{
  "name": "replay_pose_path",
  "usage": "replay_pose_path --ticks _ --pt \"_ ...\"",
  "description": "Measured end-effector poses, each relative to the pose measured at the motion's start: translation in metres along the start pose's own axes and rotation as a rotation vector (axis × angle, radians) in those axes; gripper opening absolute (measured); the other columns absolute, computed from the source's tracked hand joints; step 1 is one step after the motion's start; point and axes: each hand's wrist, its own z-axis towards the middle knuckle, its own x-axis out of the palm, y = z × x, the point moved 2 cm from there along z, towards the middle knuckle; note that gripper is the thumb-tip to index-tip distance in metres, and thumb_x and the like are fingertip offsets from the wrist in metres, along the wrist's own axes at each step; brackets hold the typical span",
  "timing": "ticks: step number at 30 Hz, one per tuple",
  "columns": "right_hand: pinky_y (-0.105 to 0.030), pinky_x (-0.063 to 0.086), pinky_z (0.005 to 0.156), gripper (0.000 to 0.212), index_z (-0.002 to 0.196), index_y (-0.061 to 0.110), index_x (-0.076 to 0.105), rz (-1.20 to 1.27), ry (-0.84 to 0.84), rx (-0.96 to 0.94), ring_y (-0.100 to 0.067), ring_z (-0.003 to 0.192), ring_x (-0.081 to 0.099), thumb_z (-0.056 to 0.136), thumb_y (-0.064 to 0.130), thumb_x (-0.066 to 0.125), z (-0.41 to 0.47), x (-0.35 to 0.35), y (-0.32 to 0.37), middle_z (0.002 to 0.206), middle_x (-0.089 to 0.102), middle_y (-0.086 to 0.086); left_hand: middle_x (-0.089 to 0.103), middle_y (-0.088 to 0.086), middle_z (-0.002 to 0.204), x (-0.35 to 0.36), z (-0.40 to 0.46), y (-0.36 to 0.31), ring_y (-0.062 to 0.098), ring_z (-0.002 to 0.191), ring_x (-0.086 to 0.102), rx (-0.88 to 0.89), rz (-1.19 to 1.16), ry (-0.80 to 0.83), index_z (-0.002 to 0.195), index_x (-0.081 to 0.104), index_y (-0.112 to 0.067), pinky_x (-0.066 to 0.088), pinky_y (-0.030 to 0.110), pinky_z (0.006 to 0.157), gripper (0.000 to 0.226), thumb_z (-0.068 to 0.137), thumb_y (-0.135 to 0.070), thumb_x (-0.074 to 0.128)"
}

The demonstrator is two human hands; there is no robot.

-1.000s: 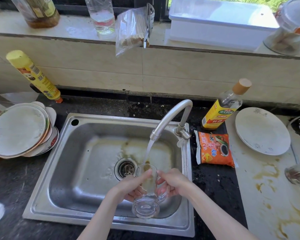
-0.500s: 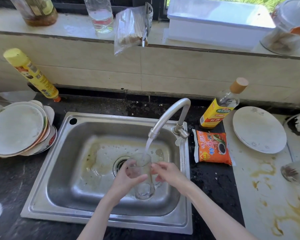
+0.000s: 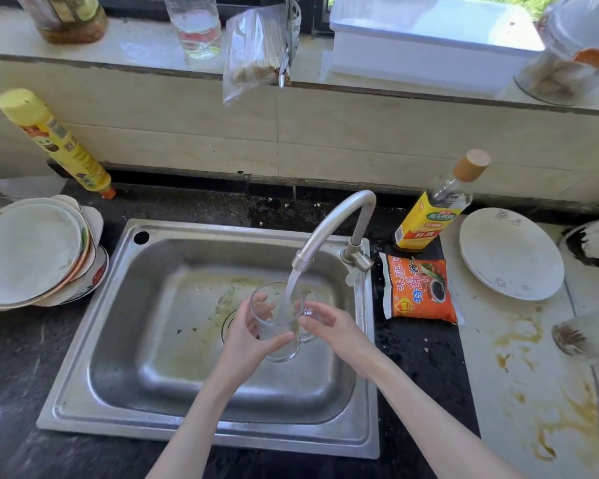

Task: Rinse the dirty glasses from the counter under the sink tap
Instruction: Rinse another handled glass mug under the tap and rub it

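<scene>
A clear glass [image 3: 279, 314] stands nearly upright over the steel sink [image 3: 125, 305], its mouth under the running tap [image 3: 329, 226]. Water streams into it. My left hand [image 3: 248, 335] grips the glass from the left, thumb across its front. My right hand [image 3: 336, 328] holds its right side, fingers around what looks like a handle. A second, dirty glass [image 3: 585, 335] lies on its side on the stained counter at the far right.
Stacked plates [image 3: 32, 250] sit left of the sink, with a yellow bottle [image 3: 56, 143] behind them. To the right are an orange sauce packet [image 3: 419, 288], a seasoning bottle [image 3: 433, 209] and a white plate [image 3: 510, 254]. The windowsill holds jars and a white box [image 3: 429, 32].
The glass has been raised and turned from tilted toward me to nearly upright. Its mouth now sits closer under the spout, and both hands rose with it.
</scene>
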Motion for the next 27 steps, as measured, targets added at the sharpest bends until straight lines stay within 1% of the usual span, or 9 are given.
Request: replay_pose_path --ticks 3,6,10,13,16,18,20,23,27 --pt "-0.029 0.036 0.108 0.039 0.126 0.022 0.056 -0.024 0.013 0.008 -0.009 0.123 0.050 0.088 0.025 0.063 0.000 -0.001 -0.005 0.130 0.057 0.005 0.060 -0.001 0.111 0.000 -0.002 0.002 0.004 0.102 0.059 -0.002 0.008 0.001 0.115 0.046 -0.024 0.045 0.014 0.088 0.071 0.059 -0.003 0.085" --pt "-0.034 0.036 0.110 0.040 0.126 0.021 0.056 -0.020 0.022 0.002 -0.010 0.124 0.050 0.087 0.026 0.065 0.001 -0.002 -0.008 0.130 0.058 0.004 0.060 -0.002 0.108 0.002 -0.003 -0.001 -0.006 0.093 0.060 0.013 0.020 0.000 0.109 0.047 -0.028 0.044 0.010 0.084 0.066 0.061 0.001 0.083" --pt "-0.024 0.041 0.103 0.034 0.121 0.022 0.056 0.044 0.019 -0.017 -0.008 0.120 0.052 0.088 0.019 0.063 0.003 -0.002 -0.006 0.126 0.059 0.004 0.064 0.000 0.105 0.002 0.000 -0.003 0.003 0.094 0.063 0.003 0.011 -0.023 0.108 0.048 -0.030 0.047 0.015 0.081 0.067 0.057 -0.015 0.088" --pt "-0.017 0.046 0.084 0.021 0.109 0.033 0.058 0.080 -0.011 -0.017 -0.008 0.106 0.058 0.091 0.022 0.059 0.002 0.000 -0.007 0.112 0.064 0.010 0.065 0.004 0.099 0.003 0.002 -0.006 0.012 0.089 0.062 -0.044 -0.089 -0.087 0.112 0.049 -0.021 0.047 0.014 0.072 0.054 0.070 -0.006 0.078" --pt "-0.016 0.045 0.082 0.017 0.109 0.034 0.058 0.129 -0.044 -0.010 -0.004 0.104 0.059 0.093 0.030 0.054 0.000 0.003 -0.009 0.108 0.064 0.014 0.067 0.006 0.095 0.006 0.003 -0.010 0.003 0.078 0.064 -0.048 -0.150 -0.120 0.115 0.048 -0.014 0.046 0.006 0.064 0.047 0.076 -0.004 0.072" --pt "-0.014 0.044 0.078 0.017 0.109 0.032 0.060 0.148 -0.056 -0.011 -0.001 0.101 0.059 0.094 0.032 0.052 -0.001 0.004 -0.008 0.107 0.065 0.016 0.068 0.003 0.095 0.007 0.004 -0.012 0.002 0.078 0.064 -0.041 -0.148 -0.112 0.114 0.049 -0.015 0.046 0.007 0.065 0.047 0.076 -0.004 0.072" --pt "-0.016 0.044 0.080 0.017 0.107 0.030 0.062 0.181 -0.052 0.000 -0.004 0.104 0.059 0.094 0.033 0.051 -0.001 0.004 -0.008 0.109 0.066 0.012 0.068 0.000 0.091 0.008 0.006 -0.014 0.005 0.080 0.064 -0.035 -0.141 -0.099 0.111 0.050 -0.018 0.047 0.011 0.068 0.046 0.074 -0.004 0.074" --pt "-0.026 0.046 0.093 0.026 0.112 0.024 0.063 0.262 -0.027 0.021 -0.011 0.112 0.059 0.094 0.035 0.049 -0.001 0.005 -0.010 0.116 0.066 0.005 0.068 0.001 0.091 0.007 0.007 -0.015 0.011 0.084 0.062 -0.031 -0.136 -0.096 0.108 0.051 -0.022 0.048 0.014 0.072 0.045 0.074 -0.005 0.074" --pt "-0.025 0.046 0.094 0.033 0.115 0.014 0.063 0.373 0.024 0.026 -0.010 0.109 0.061 0.095 0.034 0.046 -0.002 0.007 -0.010 0.115 0.067 0.001 0.068 0.000 0.090 0.006 0.005 -0.014 0.011 0.082 0.062 -0.020 -0.152 -0.116 0.106 0.052 -0.025 0.048 0.011 0.067 0.045 0.072 -0.006 0.075"
